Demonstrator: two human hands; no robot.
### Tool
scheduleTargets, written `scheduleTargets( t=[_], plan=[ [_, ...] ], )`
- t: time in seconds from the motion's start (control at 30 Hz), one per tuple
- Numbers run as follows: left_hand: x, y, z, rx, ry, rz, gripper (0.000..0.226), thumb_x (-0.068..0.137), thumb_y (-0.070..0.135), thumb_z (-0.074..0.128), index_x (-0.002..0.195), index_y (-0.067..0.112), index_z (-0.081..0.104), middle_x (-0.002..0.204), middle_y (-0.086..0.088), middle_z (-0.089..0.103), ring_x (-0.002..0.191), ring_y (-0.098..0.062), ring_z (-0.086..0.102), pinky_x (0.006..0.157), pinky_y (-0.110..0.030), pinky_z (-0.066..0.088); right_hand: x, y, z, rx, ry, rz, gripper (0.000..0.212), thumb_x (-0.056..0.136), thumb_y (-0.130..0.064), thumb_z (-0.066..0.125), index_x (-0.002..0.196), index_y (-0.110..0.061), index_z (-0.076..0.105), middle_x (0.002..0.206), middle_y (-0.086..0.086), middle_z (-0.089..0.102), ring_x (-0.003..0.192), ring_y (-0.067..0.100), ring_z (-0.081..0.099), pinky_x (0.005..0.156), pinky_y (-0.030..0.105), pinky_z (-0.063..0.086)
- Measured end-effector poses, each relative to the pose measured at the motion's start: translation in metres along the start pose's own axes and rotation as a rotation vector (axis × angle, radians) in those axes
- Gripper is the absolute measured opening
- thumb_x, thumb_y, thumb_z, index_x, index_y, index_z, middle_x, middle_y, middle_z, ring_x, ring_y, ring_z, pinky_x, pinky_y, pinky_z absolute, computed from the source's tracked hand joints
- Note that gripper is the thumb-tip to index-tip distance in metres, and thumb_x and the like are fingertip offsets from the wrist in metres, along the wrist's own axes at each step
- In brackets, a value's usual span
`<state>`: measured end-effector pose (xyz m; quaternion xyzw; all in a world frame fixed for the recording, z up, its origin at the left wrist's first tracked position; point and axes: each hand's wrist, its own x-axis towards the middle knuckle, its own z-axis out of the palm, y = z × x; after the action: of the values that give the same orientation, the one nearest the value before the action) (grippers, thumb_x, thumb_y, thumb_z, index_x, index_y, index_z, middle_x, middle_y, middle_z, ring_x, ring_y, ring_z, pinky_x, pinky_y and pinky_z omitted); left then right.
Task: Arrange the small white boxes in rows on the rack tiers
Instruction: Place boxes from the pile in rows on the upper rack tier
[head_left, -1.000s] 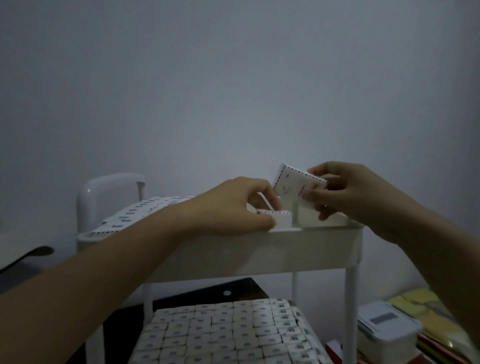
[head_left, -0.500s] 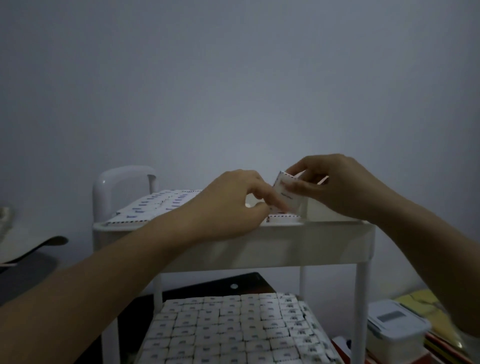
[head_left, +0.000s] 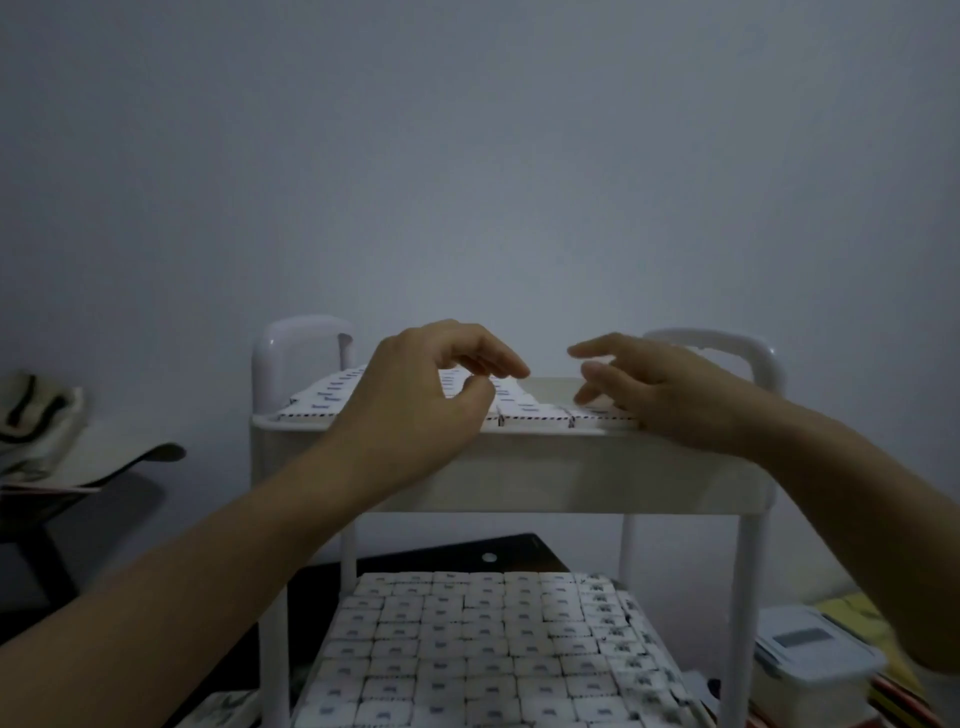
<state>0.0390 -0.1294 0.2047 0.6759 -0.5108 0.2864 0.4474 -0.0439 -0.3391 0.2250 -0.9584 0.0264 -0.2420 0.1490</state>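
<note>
Your left hand (head_left: 415, 402) hangs loosely curled, empty; your right hand (head_left: 672, 397) lays straight fingers (head_left: 608, 347) on the front row of small white cardboard boxes (head_left: 530, 411) atop the white plastic rack (head_left: 571, 470), nearest the unfilled gap behind

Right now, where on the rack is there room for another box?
Top tier: bare patch at back right, behind the front row of boxes, between left hand and right hand. Lower boxes sit packed, no gap visible.
</note>
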Motion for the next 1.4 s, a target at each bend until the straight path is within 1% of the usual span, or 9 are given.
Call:
scheduleTargets(
  t=[0.2, 0.37, 0.47, 0.67, 1.03, 1.17, 1.23, 1.3, 1.4],
  plan=[
    [-0.035, -0.001, -0.022, 0.022, 0.172, 0.014, 0.03, 0.079, 0.01, 0.048, 0.087, 0.027, 0.071, 0.088, 0.015, 0.067, 0.089, -0.007, 0.062, 0.076, -0.01, 0.046, -0.018, -0.057, 0.036, -0.094, 0.509, -0.318, 0.039, 0.097, -0.046, 0.039, 0.128, -0.027, 0.052, 0.124, -0.01, 0.058, 0.108, -0.003, 0.041, 0.091, 0.021, 0.036],
    [-0.095, -0.011, -0.067, 0.153, 0.261, 0.013, 0.019, 0.082, 0.01, 0.049, 0.081, 0.021, 0.064, 0.08, 0.011, 0.064, 0.077, -0.009, 0.061, 0.07, -0.015, 0.046, -0.033, -0.139, 0.11, 0.261, 0.602, -0.687, 0.019, 0.091, -0.019, 0.054, 0.106, -0.012, 0.064, 0.1, -0.001, 0.064, 0.094, 0.015, 0.054, 0.08, 0.027, 0.043],
    [-0.153, -0.025, -0.109, 0.246, 0.228, -0.155, 0.017, 0.08, 0.022, 0.047, 0.073, 0.019, 0.062, 0.073, 0.005, 0.062, 0.071, -0.016, 0.061, 0.066, -0.029, 0.05, -0.036, -0.186, 0.164, 0.485, 0.478, -0.774, 0.017, 0.092, -0.013, 0.054, 0.104, -0.008, 0.064, 0.093, 0.002, 0.062, 0.088, 0.019, 0.055, 0.074, 0.033, 0.044],
    [-0.289, -0.055, -0.197, 0.507, 0.298, -0.551, 0.037, 0.083, -0.01, 0.057, 0.066, 0.022, 0.063, 0.076, 0.012, 0.065, 0.075, -0.006, 0.061, 0.067, -0.014, 0.044, -0.025, -0.275, 0.268, 0.611, -0.002, -0.839, 0.018, 0.097, -0.02, 0.051, 0.113, -0.017, 0.06, 0.1, -0.004, 0.06, 0.088, 0.011, 0.054, 0.075, 0.027, 0.047],
    [-0.461, -0.133, -0.36, 1.099, 0.365, -0.799, 0.031, 0.084, 0.031, 0.045, 0.087, 0.014, 0.071, 0.096, 0.001, 0.07, 0.088, -0.022, 0.062, 0.08, -0.035, 0.045, 0.084, -0.437, 0.462, 0.376, -0.51, -0.804, 0.036, 0.097, -0.054, 0.041, 0.121, -0.034, 0.058, 0.129, -0.003, 0.052, 0.119, 0.018, 0.041, 0.099, 0.035, 0.037],
    [-0.483, -0.18, -0.398, 0.869, 0.49, -0.989, 0.029, 0.097, 0.034, 0.047, 0.111, 0.017, 0.067, 0.118, 0.001, 0.065, 0.111, -0.019, 0.058, 0.093, -0.027, 0.04, 0.123, -0.483, 0.51, 0.379, -0.622, -0.791, 0.03, 0.096, -0.057, 0.033, 0.076, -0.062, 0.054, 0.083, -0.016, 0.051, 0.079, 0.01, 0.045, 0.084, 0.034, 0.037],
    [-0.484, -0.205, -0.406, 0.694, 0.553, -1.075, 0.023, 0.103, 0.023, 0.043, 0.116, 0.024, 0.061, 0.122, 0.005, 0.061, 0.116, -0.017, 0.055, 0.094, -0.018, 0.034, 0.136, -0.501, 0.53, 0.29, -0.703, -0.789, 0.035, 0.099, -0.054, 0.028, 0.105, -0.052, 0.063, 0.11, -0.005, 0.063, 0.101, 0.02, 0.055, 0.098, 0.039, 0.038],
    [-0.481, -0.225, -0.406, 0.547, 0.567, -1.142, 0.027, 0.104, 0.021, 0.036, 0.117, 0.031, 0.058, 0.125, 0.007, 0.057, 0.118, -0.014, 0.054, 0.095, -0.016, 0.032, 0.151, -0.513, 0.551, 0.123, -0.756, -0.766, 0.066, 0.089, -0.073, 0.018, 0.139, -0.04, 0.045, 0.151, 0.001, 0.039, 0.137, 0.026, 0.034, 0.114, 0.043, 0.026],
    [-0.481, -0.244, -0.4, 0.393, 0.538, -1.192, 0.029, 0.106, 0.026, 0.033, 0.115, 0.046, 0.052, 0.129, 0.013, 0.052, 0.121, -0.009, 0.05, 0.101, -0.018, 0.032, 0.159, -0.522, 0.574, -0.081, -0.878, -0.753, 0.081, 0.081, -0.084, 0.009, 0.151, -0.043, 0.016, 0.162, -0.009, 0.005, 0.149, 0.021, -0.001, 0.12, 0.044, 0.001]
  ],
)
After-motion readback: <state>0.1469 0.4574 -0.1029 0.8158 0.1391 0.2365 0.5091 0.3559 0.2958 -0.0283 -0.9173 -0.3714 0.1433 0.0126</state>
